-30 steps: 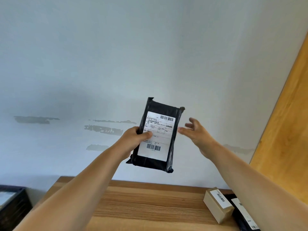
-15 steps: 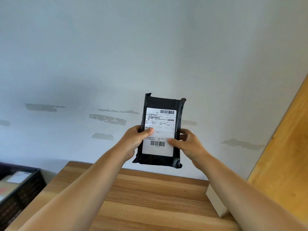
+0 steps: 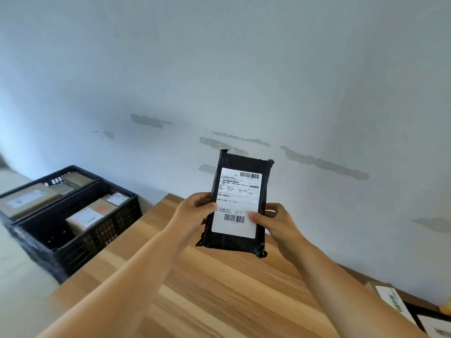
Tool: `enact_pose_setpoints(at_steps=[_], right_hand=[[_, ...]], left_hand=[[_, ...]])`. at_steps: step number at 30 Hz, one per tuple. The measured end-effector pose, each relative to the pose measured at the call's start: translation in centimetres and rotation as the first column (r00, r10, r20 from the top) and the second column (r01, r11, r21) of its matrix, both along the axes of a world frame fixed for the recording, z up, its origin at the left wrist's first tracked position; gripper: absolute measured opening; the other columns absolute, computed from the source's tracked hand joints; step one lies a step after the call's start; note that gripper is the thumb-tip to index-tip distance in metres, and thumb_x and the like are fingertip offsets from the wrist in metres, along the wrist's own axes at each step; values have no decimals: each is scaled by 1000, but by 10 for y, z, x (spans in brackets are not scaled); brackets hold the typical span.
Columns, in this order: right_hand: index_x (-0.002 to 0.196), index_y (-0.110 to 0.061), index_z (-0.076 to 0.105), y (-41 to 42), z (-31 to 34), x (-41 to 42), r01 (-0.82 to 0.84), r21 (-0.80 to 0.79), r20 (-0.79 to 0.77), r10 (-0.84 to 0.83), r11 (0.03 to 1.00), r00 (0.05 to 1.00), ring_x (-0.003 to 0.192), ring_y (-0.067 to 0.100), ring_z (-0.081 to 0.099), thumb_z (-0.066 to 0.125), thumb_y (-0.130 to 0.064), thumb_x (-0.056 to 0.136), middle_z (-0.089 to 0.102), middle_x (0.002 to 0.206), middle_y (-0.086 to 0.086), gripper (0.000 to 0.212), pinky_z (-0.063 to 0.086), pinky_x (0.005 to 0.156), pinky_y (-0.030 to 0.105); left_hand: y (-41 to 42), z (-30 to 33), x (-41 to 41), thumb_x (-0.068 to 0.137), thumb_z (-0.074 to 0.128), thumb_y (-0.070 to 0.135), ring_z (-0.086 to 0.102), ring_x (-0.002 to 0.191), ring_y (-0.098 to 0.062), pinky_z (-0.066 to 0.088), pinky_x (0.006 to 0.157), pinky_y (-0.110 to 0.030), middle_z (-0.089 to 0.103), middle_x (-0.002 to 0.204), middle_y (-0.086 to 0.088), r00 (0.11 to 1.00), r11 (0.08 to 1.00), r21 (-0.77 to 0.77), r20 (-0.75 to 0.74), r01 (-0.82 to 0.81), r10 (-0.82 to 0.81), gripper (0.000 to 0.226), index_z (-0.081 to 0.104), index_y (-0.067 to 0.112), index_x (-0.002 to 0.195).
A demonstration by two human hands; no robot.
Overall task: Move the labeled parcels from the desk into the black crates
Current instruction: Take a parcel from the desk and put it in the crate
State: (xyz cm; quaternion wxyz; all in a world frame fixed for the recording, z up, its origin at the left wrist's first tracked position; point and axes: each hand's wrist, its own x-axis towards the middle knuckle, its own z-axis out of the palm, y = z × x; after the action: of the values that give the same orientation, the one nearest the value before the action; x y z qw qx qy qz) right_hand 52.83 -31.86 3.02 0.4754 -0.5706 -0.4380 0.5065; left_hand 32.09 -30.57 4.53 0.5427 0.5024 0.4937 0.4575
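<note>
We hold the black parcel point(image 3: 238, 206) upright above the tabletop point(image 3: 219, 289), left hand point(image 3: 195, 213) and right hand point(image 3: 275, 222) pinching its edges. Best keep both grips, swing left, and lower it flat into the nearer crate point(image 3: 80, 242).

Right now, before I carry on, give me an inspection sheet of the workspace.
Surface: wooden desk, bare under the arms.
Job's things: black parcel held upright above the desk, label facing the camera; two black crates left of the desk, both holding labeled boxes.
Clutter: more labeled parcels at the desk's right edge.
Hands: left hand and right hand grip the parcel's sides, thumbs on the label.
Cables: nothing seen.
Surroundings: white wall with grey scuffs.
</note>
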Motion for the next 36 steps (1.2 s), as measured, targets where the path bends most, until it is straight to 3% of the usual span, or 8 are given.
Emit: enact_pose_setpoints(at_steps=[6,10,16,20,23,27,33,36], right_hand=[[115,-14,50,10,-6,-100,-103,14,25,103,995,994,97,13,66,80,-21,77,68,109,4,49,49,69,18],[113,-14,51,11,-7,-186,-165,21,48,164,986,985,91,13,68,78,-19,79,68,105,3,44,51,64,16],[109,-14,53,11,-19,-349,-232,14,46,231,973,972,96,15,65,78,-15,80,66,106,4,38,52,74,23],[114,-8,52,11,-29,-449,-302,-5,36,302,953,953,90,12,67,77,-16,81,67,105,6,42,52,67,19],[111,-8,53,11,-36,-510,-339,-21,25,340,940,940,86,11,67,75,-13,83,67,100,3,36,52,61,16],[108,-9,58,20,-50,-571,-382,-39,71,384,923,921,98,20,68,80,-21,78,70,107,5,39,54,79,31],[103,-11,55,53,-70,-640,-456,-88,66,462,885,884,96,22,68,74,-13,83,68,110,11,28,56,80,34],[104,-12,54,76,-79,-672,-481,-104,69,489,870,870,92,18,67,69,-12,88,67,109,9,22,51,64,20]], left_hand=[[-14,-13,-100,89,58,-4,70,87,-9,54,74,-21,75,96,4,990,991,15,35,-136,136,28,68,18,103],[-27,-20,-183,90,56,-7,71,79,-5,56,69,-17,73,94,3,974,978,3,99,-207,206,28,67,16,101],[-44,-35,-341,90,59,-2,69,89,-5,53,84,-28,75,89,13,948,949,-34,51,-313,315,33,68,30,90],[-59,-41,-436,89,60,1,67,100,-15,52,94,-39,74,99,6,919,919,-44,31,-391,393,31,69,30,92],[-66,-46,-493,90,60,0,67,99,-15,53,92,-37,74,99,5,895,895,-67,36,-441,444,30,66,29,95],[-68,-56,-551,89,60,-2,68,98,-17,55,88,-37,73,100,2,879,877,-91,37,-471,476,33,64,29,99],[-49,-75,-611,89,59,-1,67,96,-15,54,73,-26,71,102,1,860,854,-131,19,-504,510,33,63,30,99],[-29,-80,-639,90,58,-1,67,94,-15,53,62,-20,70,100,1,852,841,-157,1,-517,524,31,62,29,98]])
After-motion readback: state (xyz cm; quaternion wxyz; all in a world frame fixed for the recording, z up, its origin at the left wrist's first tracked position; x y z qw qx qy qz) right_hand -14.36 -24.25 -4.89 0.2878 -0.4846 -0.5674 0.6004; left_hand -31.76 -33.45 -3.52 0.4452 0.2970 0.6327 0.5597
